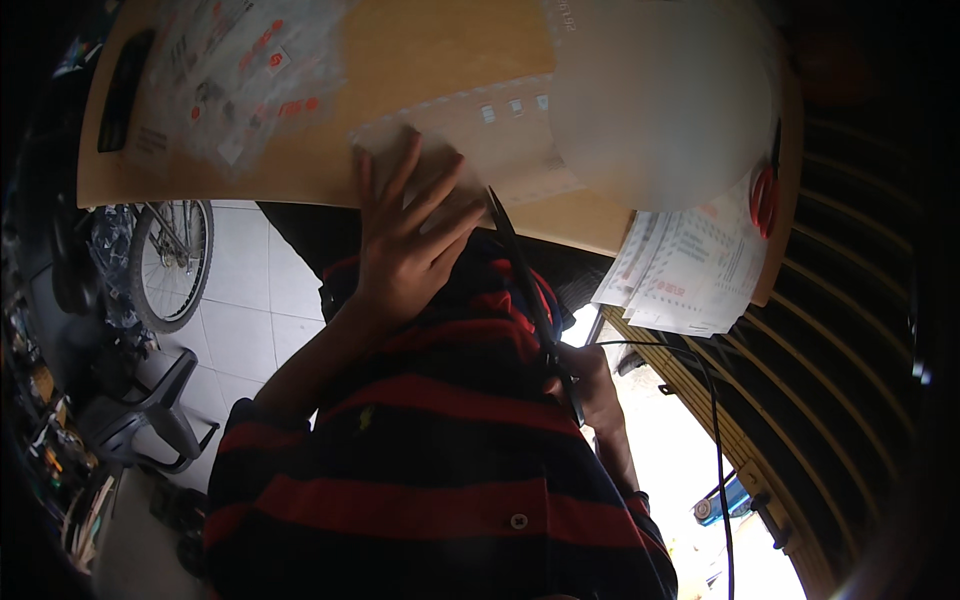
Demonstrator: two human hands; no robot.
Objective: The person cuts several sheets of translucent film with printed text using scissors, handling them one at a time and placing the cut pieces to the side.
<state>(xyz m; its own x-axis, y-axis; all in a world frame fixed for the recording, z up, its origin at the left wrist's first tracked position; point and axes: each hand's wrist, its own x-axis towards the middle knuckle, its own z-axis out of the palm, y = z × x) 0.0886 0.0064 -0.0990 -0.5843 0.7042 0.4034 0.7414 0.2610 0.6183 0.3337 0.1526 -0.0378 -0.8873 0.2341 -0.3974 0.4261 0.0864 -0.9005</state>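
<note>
My left hand (415, 235) lies with fingers spread on the near edge of the brown table (440, 50). Under its fingertips is a pale, translucent plastic sheet (510, 130) with a hatched border and a few small bluish squares. In my right hand (592, 385), low in front of my striped shirt, is a long dark pointed blade (515, 245). Its tip reaches up to the table edge, just right of my left hand. The fingers are closed around its lower end; shadow hides whether it is a knife or scissors.
Clear printed plastic bags (250, 90) cover the table's left. White printed sheets (690, 265) overhang its right edge, beside red-handled scissors (765, 195). A whitish blur covers the upper right. A bicycle wheel (172, 265), a dark stool (160, 410) and a hanging black cable (716, 430) are below.
</note>
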